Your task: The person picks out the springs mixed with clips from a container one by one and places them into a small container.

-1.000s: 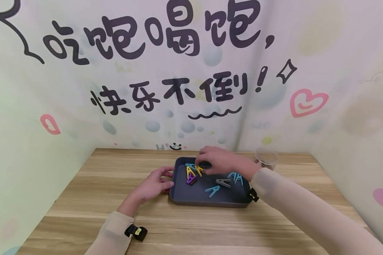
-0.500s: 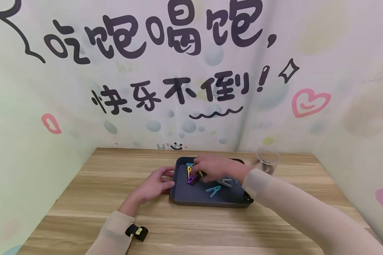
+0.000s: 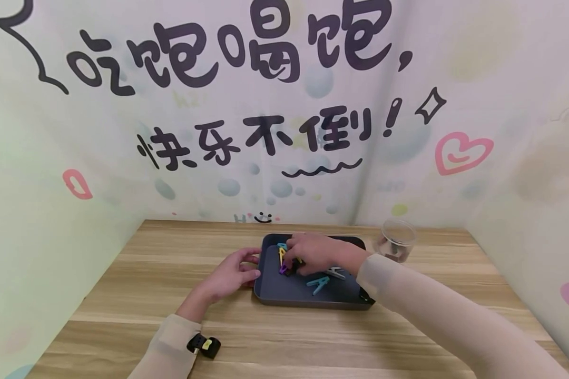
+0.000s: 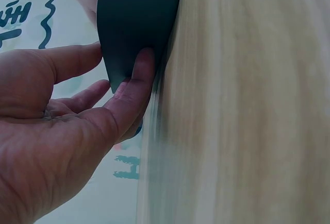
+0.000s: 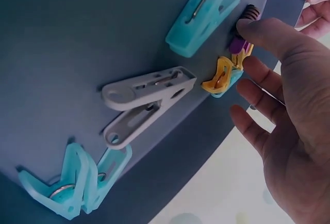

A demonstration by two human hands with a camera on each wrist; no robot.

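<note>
Right wrist view puts my right hand (image 5: 289,121) over the far-left part of the tray (image 5: 56,38), fingers loosely spread and gripping nothing. My fingertip (image 5: 246,27) comes down on the purple peg (image 5: 240,45), which lies in a little heap with a yellow peg (image 5: 219,78) and a teal one under it. The heap sits just beyond my fingertips, toward the tray's left edge, and the purple peg's long axis runs roughly along my finger's line, its dark ribbed end pointing away. Whether I already have a pinch on it I cannot tell; the thumb is out of sight.

Further out in the tray lie a teal peg (image 5: 204,15), a white peg (image 5: 147,98) near the middle, and a teal pair (image 5: 77,180) at the other end, all flat and well apart from my fingers.

My left hand (image 4: 67,126) holds the tray's left corner (image 4: 134,23), the thumb pressed against the rim and the fingers curled round behind it.

From the head view I see both hands at once: my right hand (image 3: 315,252) reaches across from the right, covering the heap, so it is the nearer one to the purple peg (image 3: 283,269), while my left hand (image 3: 229,273) stays outside the rim. This view alone shows the clear cup (image 3: 396,239) on the table (image 3: 123,295), right of the tray. Only the right wrist view separates the heaped pegs.
</note>
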